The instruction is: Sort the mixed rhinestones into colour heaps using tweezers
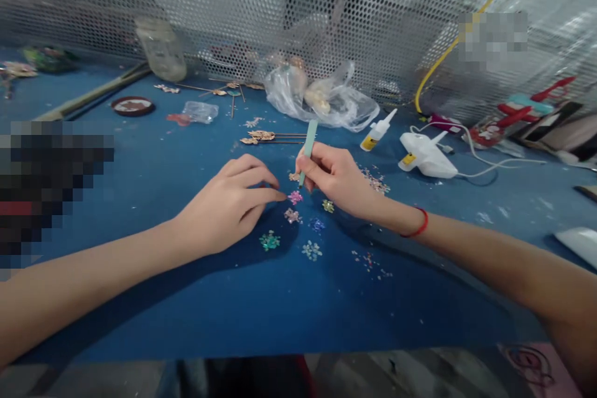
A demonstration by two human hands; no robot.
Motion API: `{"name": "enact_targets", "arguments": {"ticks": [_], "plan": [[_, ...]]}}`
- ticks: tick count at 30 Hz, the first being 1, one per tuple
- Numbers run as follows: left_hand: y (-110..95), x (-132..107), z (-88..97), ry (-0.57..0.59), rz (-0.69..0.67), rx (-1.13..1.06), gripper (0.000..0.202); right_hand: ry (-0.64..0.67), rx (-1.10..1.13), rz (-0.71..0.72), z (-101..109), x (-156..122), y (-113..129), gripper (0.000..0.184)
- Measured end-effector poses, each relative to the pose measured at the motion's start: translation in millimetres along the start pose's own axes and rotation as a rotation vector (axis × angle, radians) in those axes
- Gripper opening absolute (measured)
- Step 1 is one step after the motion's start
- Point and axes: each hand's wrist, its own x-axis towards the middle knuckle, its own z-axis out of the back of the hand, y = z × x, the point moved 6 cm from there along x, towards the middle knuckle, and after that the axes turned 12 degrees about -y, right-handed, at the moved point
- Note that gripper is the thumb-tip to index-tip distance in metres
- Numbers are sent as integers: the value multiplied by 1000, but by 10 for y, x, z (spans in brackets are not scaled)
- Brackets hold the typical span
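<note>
My right hand [336,179] grips a pale green stick tool [308,144] like a pen, its tip pointing down at the blue table [280,305]. My left hand [233,205] rests on the table with fingers pinched together, fingertips touching a small pink flower-shaped ornament [295,197]. More little ornaments lie just in front: a pinkish one [292,216], a teal one [270,240], a pale blue one [311,250], a blue one [318,224] and a green-yellow one [328,205].
Behind the hands lie gold hairpin sticks [265,136], a crumpled plastic bag [321,99], a small glue bottle [377,132], a white glue gun [426,155] with cord, a jar [161,48] and a round dish [133,106]. Perforated metal mesh [280,6] walls the back.
</note>
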Motion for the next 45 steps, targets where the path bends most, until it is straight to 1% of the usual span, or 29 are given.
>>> {"name": "enact_targets", "arguments": {"ticks": [4, 9, 16, 20, 26, 29, 33, 36, 38, 40, 42, 44, 45], "plan": [[22, 7, 10, 5, 35, -11, 39, 27, -124, 28, -106, 48, -72, 32], [26, -4, -1, 21, 52, -29, 39, 37, -162, 19, -113, 32, -101, 33], [23, -26, -108, 184, 60, 62, 42, 64, -195, 28, -104, 12, -93, 34], [19, -23, -116, 190, 49, 57, 43, 59, -204, 42, -88, -9, -52, 33], [27, -22, -109, 160, 51, 59, 41, 82, -208, 18, -87, -54, -23, 32], [23, -32, -139, 191, 45, 58, 42, 82, -202, 5, -94, -66, -33, 33], [22, -32, -148, 223, 56, 55, 42, 26, -142, -10, -60, -55, -68, 40], [27, -22, -140, 240, 78, 49, 45, -25, -82, -49, 51, -102, -99, 45], [29, -22, -150, 258, 79, 49, 48, -67, -63, -80, 194, -211, -97, 47], [31, -37, -179, 283, 64, 48, 52, -112, -81, -96, 381, -399, -58, 45], [41, -59, -212, 293, 45, 39, 55, -138, -152, -92, 571, -651, 13, 42], [62, -75, -224, 263, 35, 24, 60, -123, -227, -64, 712, -927, 100, 38], [72, -80, -225, 245, 32, 11, 63, -94, -252, -42, 749, -1058, 140, 36]]}}
